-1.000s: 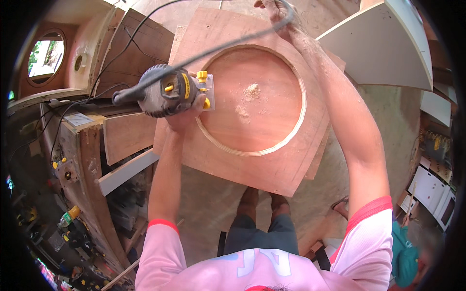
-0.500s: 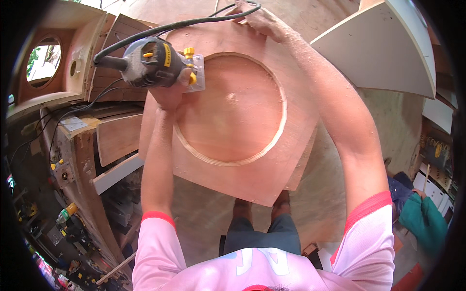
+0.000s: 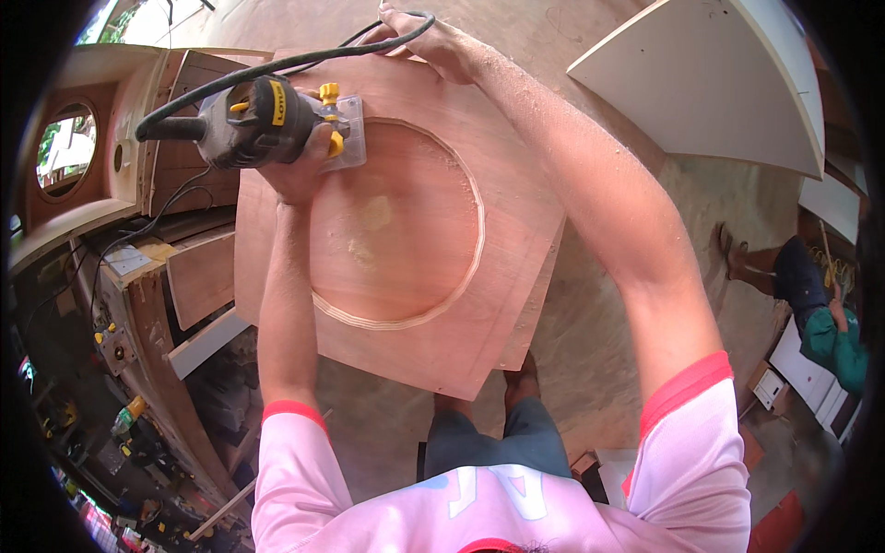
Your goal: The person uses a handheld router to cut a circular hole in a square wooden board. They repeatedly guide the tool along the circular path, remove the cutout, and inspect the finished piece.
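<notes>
My left hand [image 3: 300, 175] is closed around the lower body of a black-and-yellow trim router [image 3: 253, 124]. Its clear base plate [image 3: 348, 129] sits on the upper left of a round groove [image 3: 481, 230], cut in a reddish plywood board [image 3: 415, 359]. At the board's far edge my right hand [image 3: 433, 46] has its fingers bent against the wood. They are partly hidden by the router's black power cord [image 3: 304, 57], which loops across that hand. Light sawdust [image 3: 358, 251] lies inside the circle, and specks of it cling to my right forearm.
Beneath the board a second panel [image 3: 530, 313] shows at the right. Wooden boxes with a round hole [image 3: 147, 92] and a cluttered bench [image 3: 152, 350] stand left. A large pale panel [image 3: 710, 92] is at far right. Another person in a green sleeve [image 3: 820, 341] works at the right.
My view has shifted, so the board and both hands appear further left. The router has moved slightly along the groove. Sawdust in the circle has spread. The other person shows further up.
</notes>
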Available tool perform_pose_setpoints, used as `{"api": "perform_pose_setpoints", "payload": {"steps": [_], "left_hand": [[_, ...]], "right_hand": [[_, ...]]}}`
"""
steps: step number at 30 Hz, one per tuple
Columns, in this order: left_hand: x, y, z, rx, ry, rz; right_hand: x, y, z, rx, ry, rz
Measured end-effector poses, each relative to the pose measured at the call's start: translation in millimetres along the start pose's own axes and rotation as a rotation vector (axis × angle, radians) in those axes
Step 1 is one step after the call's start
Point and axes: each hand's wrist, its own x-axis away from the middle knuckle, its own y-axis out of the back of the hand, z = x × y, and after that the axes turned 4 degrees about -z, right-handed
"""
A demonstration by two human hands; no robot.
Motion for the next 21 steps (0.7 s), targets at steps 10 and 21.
{"api": "perform_pose_setpoints", "payload": {"steps": [10,21], "left_hand": [[12.0,-58.1,-2.6,-0.088,0.027,0.063],[45.2,-95.9,-16.4,-0.216,0.060,0.133]], "right_hand": [[-8.9,12.4,0.5,-0.184,-0.180,0.120],[-13.2,17.7,-3.6,-0.231,-0.247,0.158]]}}
